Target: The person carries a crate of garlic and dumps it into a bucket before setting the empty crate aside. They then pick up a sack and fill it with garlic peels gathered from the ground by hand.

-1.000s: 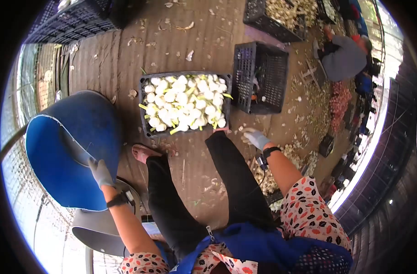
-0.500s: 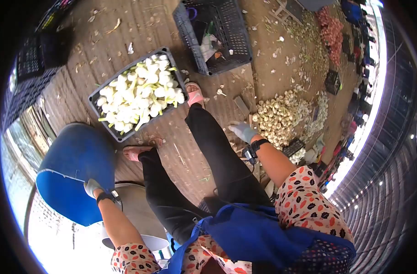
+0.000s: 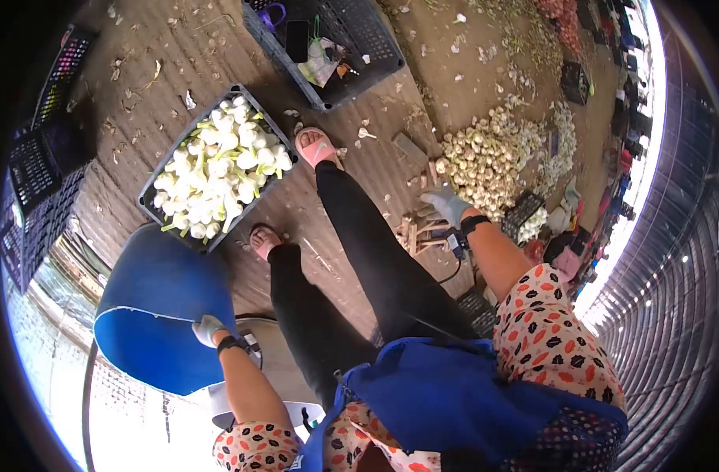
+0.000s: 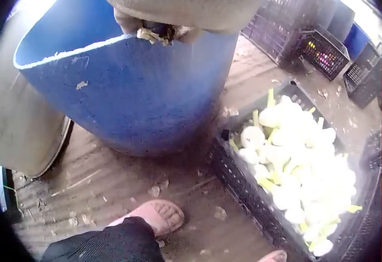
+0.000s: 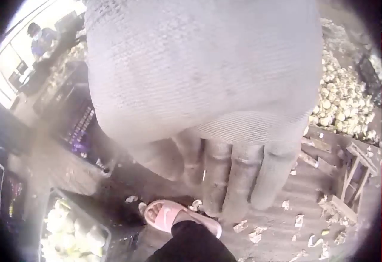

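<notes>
My gloved left hand (image 3: 208, 330) grips the cut rim of a big blue plastic barrel (image 3: 163, 275), which stands to my left. In the left wrist view, thumb and fingers of the glove (image 4: 191, 2) pinch the barrel's edge (image 4: 77, 52), and a dark, frayed spot shows at the fingertips. My gloved right hand (image 3: 446, 204) hangs away from my body with its fingers extended and nothing in it. The right wrist view shows that glove's palm (image 5: 203, 89) and straight fingers above the floor. Beside the barrel, a black crate (image 3: 188, 130) is heaped with white garlic bulbs (image 3: 218, 169).
A second black crate (image 3: 367, 51) holds a phone and a bag. A small wooden stool (image 3: 422, 232) stands below my right hand, near a garlic pile (image 3: 485, 161). Behind the barrel is a grey metal drum (image 3: 269, 354). Stacked crates (image 3: 45, 173) stand far left.
My head view has swung right, so the garlic crate sits further left and the stool shows. The left hand stays on the barrel's rim. The right hand remains free.
</notes>
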Demonstrator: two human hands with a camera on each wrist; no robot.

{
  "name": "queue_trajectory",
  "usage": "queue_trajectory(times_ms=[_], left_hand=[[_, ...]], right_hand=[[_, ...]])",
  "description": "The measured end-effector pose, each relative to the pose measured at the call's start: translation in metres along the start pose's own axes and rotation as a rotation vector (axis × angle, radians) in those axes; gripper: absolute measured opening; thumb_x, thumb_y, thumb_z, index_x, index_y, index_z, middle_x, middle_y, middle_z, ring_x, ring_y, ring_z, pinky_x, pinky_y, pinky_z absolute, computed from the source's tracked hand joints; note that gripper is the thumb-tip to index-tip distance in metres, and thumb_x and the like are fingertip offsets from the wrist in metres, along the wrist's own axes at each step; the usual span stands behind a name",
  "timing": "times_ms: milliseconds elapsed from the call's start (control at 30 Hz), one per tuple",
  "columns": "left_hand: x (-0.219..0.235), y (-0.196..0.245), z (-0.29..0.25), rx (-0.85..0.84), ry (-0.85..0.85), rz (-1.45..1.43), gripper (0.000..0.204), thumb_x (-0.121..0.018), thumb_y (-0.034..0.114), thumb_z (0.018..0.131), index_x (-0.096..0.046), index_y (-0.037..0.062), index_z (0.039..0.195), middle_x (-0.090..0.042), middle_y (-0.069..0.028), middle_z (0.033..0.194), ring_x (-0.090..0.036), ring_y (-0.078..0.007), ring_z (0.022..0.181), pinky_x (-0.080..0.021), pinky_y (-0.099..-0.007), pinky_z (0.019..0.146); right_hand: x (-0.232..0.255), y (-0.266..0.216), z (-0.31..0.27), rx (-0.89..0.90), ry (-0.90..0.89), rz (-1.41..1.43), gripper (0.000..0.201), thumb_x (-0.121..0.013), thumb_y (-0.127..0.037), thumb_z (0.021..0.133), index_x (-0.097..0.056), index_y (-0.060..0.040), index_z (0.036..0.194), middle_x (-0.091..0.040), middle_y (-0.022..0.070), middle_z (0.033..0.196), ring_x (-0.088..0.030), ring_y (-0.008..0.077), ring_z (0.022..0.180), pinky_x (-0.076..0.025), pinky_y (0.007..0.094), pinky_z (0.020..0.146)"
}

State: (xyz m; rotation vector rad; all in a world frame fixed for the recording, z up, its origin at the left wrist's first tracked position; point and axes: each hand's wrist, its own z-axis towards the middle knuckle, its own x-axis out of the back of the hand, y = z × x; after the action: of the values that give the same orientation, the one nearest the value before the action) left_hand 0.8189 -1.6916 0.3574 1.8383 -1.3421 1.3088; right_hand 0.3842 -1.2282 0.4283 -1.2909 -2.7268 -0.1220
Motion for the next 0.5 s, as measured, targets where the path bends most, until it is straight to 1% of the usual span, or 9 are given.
queue_trajectory(times_ms=[133,200,267,300,333,400,433,467,500], left_hand=[[-0.001,0.007,-0.006,0.035,-0.132,-0.209,0.027,-0.046,0.008,0.078,-0.062,-0.0014,0.099,-0.067,-0.0169,0.092,-0.063,-0.0317,0.077,-0.047,-0.037,0.072],[-0.01,-0.016,0.027,-0.017,-0.182,-0.174,0.032,-0.044,0.007,0.077,-0.058,-0.0028,0.104,-0.066,-0.016,0.091,-0.062,-0.0303,0.074,-0.047,-0.0359,0.074],[-0.017,-0.029,0.051,-0.143,-0.389,0.02,0.035,-0.043,0.007,0.078,-0.055,-0.0042,0.108,-0.065,-0.0162,0.088,-0.063,-0.0279,0.074,-0.048,-0.0366,0.069],[-0.009,-0.009,0.037,0.055,-0.547,0.11,0.019,-0.047,0.009,0.079,-0.059,0.0085,0.094,-0.059,-0.0067,0.076,-0.057,-0.0208,0.067,-0.044,-0.0378,0.061],[-0.008,-0.011,0.045,0.017,-0.549,0.113,0.019,-0.047,0.009,0.079,-0.059,0.0085,0.094,-0.059,-0.0067,0.076,-0.057,-0.0208,0.067,-0.044,-0.0378,0.061],[0.005,-0.023,0.06,0.053,-0.834,0.114,0.013,-0.051,0.015,0.081,-0.06,0.0142,0.09,-0.055,-0.0045,0.07,-0.054,-0.0174,0.063,-0.041,-0.0389,0.057],[0.013,-0.021,0.07,-0.141,-0.972,0.381,0.01,-0.054,0.02,0.083,-0.06,0.0177,0.09,-0.058,-0.005,0.077,-0.056,-0.0193,0.065,-0.045,-0.0385,0.064],[0.01,-0.017,0.072,-0.168,-0.969,0.392,0.01,-0.054,0.02,0.083,-0.06,0.0177,0.09,-0.058,-0.005,0.077,-0.056,-0.0193,0.065,-0.045,-0.0385,0.064],[0.003,-0.017,0.073,-0.225,-1.076,0.17,0.014,-0.054,0.02,0.085,-0.059,0.0173,0.098,-0.058,-0.0051,0.083,-0.058,-0.0199,0.07,-0.047,-0.0378,0.069]], right_hand=[[-0.005,0.062,-0.01,-0.027,0.087,0.151,0.029,-0.051,-0.023,0.09,-0.056,-0.0081,0.114,-0.066,0.0043,0.099,-0.062,0.0148,0.08,-0.049,0.0303,0.071],[-0.013,0.077,-0.032,-0.054,0.141,0.138,0.025,-0.052,-0.021,0.09,-0.058,-0.0066,0.11,-0.065,0.0045,0.098,-0.063,0.0144,0.079,-0.05,0.0301,0.071],[-0.014,0.109,-0.035,0.015,0.125,0.151,0.029,-0.051,-0.021,0.091,-0.055,-0.0068,0.115,-0.064,0.0056,0.1,-0.062,0.0158,0.083,-0.05,0.0316,0.074],[-0.008,0.119,-0.027,0.07,0.097,0.126,0.032,-0.049,-0.022,0.092,-0.052,-0.007,0.12,-0.063,0.0067,0.103,-0.062,0.0172,0.087,-0.05,0.0331,0.077],[-0.018,0.127,-0.037,0.082,0.11,0.158,0.032,-0.049,-0.022,0.092,-0.052,-0.007,0.12,-0.063,0.0067,0.103,-0.062,0.0172,0.087,-0.05,0.0331,0.077],[-0.037,0.141,-0.056,0.214,0.079,0.205,0.032,-0.05,-0.022,0.091,-0.054,-0.0055,0.118,-0.064,0.0055,0.1,-0.062,0.0159,0.09,-0.05,0.0308,0.078],[-0.039,0.152,-0.056,0.457,0.081,-0.013,0.031,-0.05,-0.022,0.091,-0.056,-0.0057,0.116,-0.065,0.005,0.099,-0.062,0.0152,0.092,-0.05,0.0304,0.078],[-0.042,0.163,-0.056,0.701,0.131,-0.219,0.03,-0.05,-0.021,0.09,-0.058,-0.0058,0.114,-0.065,0.0044,0.097,-0.062,0.0146,0.094,-0.049,0.03,0.078],[-0.051,0.153,-0.069,0.696,0.13,-0.351,0.027,-0.052,-0.021,0.087,-0.059,-0.0071,0.109,-0.063,0.0066,0.103,-0.059,0.0215,0.098,-0.049,0.0312,0.081]])
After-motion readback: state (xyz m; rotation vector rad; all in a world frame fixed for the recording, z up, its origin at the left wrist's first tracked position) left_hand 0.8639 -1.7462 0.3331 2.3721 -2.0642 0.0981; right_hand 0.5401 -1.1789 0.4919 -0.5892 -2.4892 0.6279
